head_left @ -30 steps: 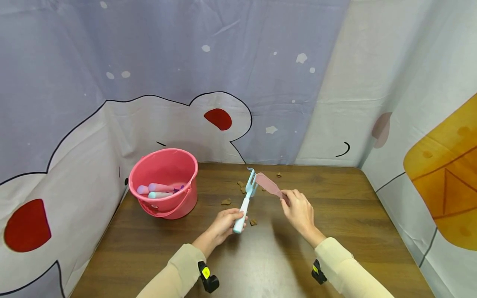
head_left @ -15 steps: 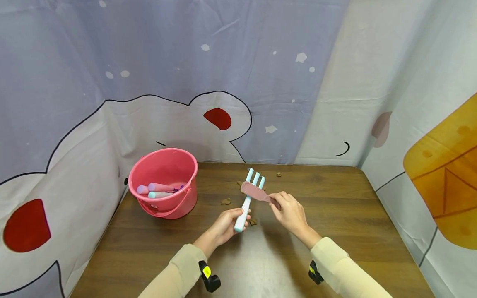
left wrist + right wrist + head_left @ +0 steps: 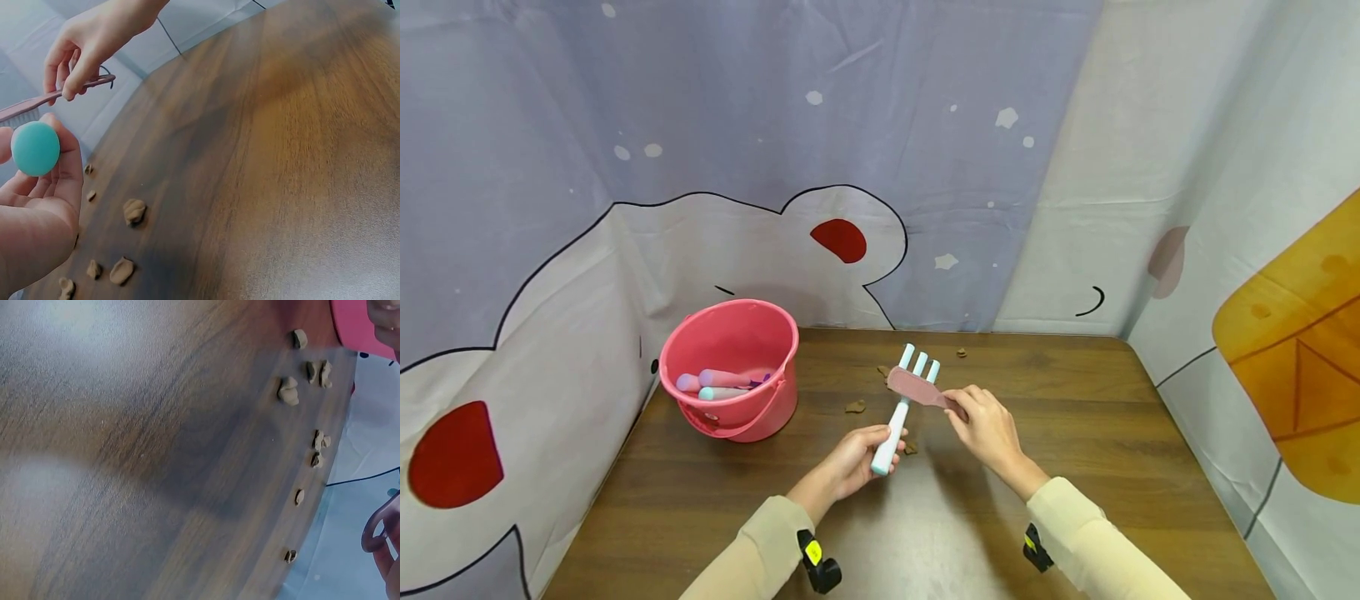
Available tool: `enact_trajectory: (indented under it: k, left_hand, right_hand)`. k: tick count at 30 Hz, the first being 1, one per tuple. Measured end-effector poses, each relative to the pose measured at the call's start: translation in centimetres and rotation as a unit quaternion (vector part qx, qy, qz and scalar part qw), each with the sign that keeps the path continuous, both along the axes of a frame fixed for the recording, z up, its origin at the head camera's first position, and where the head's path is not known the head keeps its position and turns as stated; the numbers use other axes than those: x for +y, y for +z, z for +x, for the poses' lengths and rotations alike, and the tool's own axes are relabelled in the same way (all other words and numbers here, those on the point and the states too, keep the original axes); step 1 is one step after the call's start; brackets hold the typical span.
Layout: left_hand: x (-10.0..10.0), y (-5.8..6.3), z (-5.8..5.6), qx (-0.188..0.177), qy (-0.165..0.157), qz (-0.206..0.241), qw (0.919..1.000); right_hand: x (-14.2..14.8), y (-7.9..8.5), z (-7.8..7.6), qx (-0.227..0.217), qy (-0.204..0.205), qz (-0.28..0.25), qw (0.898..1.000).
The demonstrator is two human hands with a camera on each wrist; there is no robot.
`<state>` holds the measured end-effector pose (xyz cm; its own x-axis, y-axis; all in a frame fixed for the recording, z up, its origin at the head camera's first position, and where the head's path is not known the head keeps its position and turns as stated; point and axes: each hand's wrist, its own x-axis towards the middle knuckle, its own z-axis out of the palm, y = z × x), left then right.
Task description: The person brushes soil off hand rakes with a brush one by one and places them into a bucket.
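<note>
My left hand (image 3: 853, 462) grips the white handle of a small hand rake (image 3: 891, 437), its tines pointing away over the table. In the left wrist view the rounded teal handle end (image 3: 35, 148) faces the camera. My right hand (image 3: 988, 429) pinches the handle of a pink brush (image 3: 916, 387), whose flat head lies across the rake where tines and handle meet. Short bristles (image 3: 25, 117) show under the brush head in the left wrist view. At the right wrist view's edge, only the brush's looped handle end (image 3: 375, 540) and some fingers appear.
Several brown crumbly lumps (image 3: 288, 392) lie scattered on the wooden table (image 3: 1075, 417) beneath and beyond my hands. A pink bucket (image 3: 775, 417) stands at the back left with several coloured handles (image 3: 722, 392) inside. Printed curtains hang behind the table and along its sides.
The rake has turned from edge-on so its tines face up flat. The brush has moved left from beside the tines to across the rake's head.
</note>
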<state>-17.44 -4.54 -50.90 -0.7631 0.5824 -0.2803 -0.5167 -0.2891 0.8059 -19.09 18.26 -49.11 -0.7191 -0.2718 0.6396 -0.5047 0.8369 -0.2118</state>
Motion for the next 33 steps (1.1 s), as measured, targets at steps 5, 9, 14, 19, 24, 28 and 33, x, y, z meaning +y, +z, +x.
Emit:
enact_trajectory:
  k: [5,9,14,19,24,28,33]
  left_hand:
    - [0.0,-0.1,0.2,0.001,-0.006,-0.003,1.0000]
    - [0.0,-0.2,0.3,0.004,-0.013,-0.007,0.9999]
    - [-0.1,-0.1,0.5,0.005,-0.029,-0.007,0.9995]
    - [-0.1,0.0,0.6,0.007,-0.035,-0.012,0.9993]
    - [-0.1,0.1,0.7,0.012,-0.039,-0.017,0.9990]
    - [-0.1,0.0,0.8,0.013,-0.040,-0.015,0.9990]
    - [-0.1,-0.2,0.7,0.019,-0.037,-0.020,0.9989]
  right_hand:
    - [0.5,-0.1,-0.3,0.005,-0.004,-0.001,1.000]
    - [1.1,-0.1,-0.6,0.002,-0.018,-0.009,1.000]
    - [1.8,0.0,-1.0,-0.002,-0.050,-0.018,0.999]
    - [2.2,0.0,-1.3,0.005,-0.068,-0.016,0.998]
    - [2.5,0.2,-1.6,0.007,-0.091,-0.020,0.996]
    - [3.0,0.2,-1.7,0.000,-0.119,-0.020,0.993]
    - [3.5,0.1,-1.7,-0.015,-0.140,-0.025,0.990]
